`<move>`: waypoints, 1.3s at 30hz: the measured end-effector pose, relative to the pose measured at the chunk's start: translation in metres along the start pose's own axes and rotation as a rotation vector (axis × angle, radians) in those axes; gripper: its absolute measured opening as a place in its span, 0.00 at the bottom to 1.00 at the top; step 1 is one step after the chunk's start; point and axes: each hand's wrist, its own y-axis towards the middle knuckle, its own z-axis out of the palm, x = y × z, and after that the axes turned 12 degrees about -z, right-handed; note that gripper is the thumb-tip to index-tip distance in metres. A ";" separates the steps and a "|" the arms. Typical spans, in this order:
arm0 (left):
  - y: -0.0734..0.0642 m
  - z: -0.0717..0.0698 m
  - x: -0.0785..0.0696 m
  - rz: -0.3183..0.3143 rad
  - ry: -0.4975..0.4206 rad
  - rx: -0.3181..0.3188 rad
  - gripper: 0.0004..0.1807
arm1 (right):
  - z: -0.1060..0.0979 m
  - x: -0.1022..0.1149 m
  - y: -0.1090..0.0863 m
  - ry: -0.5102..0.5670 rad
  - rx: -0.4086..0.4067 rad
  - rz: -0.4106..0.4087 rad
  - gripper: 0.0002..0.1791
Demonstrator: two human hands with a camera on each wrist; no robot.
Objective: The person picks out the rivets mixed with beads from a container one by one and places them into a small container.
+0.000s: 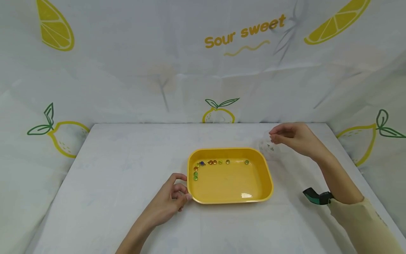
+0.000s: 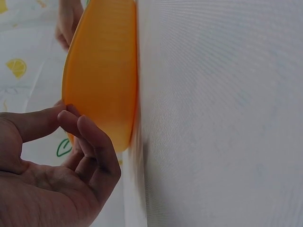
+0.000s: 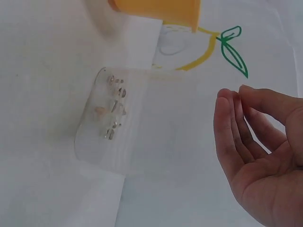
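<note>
A yellow plastic tray (image 1: 231,187) sits on the white table, with several small glass marbles (image 1: 215,162) in green, orange and dark blue along its far and left sides. My left hand (image 1: 169,199) holds the tray's left rim near the front corner, thumb at the edge and fingers curled by the wall. Above a clear box (image 3: 87,137) on the tray's far right side hovers my right hand (image 1: 295,139). Its thumb and fingertips are drawn near each other, and no object shows between them. Small shiny pieces (image 3: 115,106) lie inside the box.
A white cloth (image 1: 142,70) printed with lemons and lettering stands behind the white tabletop (image 1: 111,183) and along both sides. A black and green strap (image 1: 317,196) sticks out at the right wrist, beside a light yellow sleeve (image 1: 364,222).
</note>
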 end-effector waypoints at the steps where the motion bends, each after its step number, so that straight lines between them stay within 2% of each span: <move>1: 0.000 0.000 0.000 0.001 0.000 0.000 0.28 | 0.000 0.003 0.001 0.003 0.003 -0.008 0.11; 15: 0.001 -0.003 -0.001 0.007 0.015 0.006 0.30 | 0.014 0.050 0.026 0.105 0.148 -0.074 0.06; 26: 0.001 -0.007 0.000 0.002 -0.009 0.041 0.33 | 0.033 0.064 0.043 0.202 0.237 -0.082 0.08; 39: 0.001 -0.004 0.002 -0.011 -0.062 0.071 0.31 | 0.054 0.081 0.062 0.241 0.379 -0.117 0.09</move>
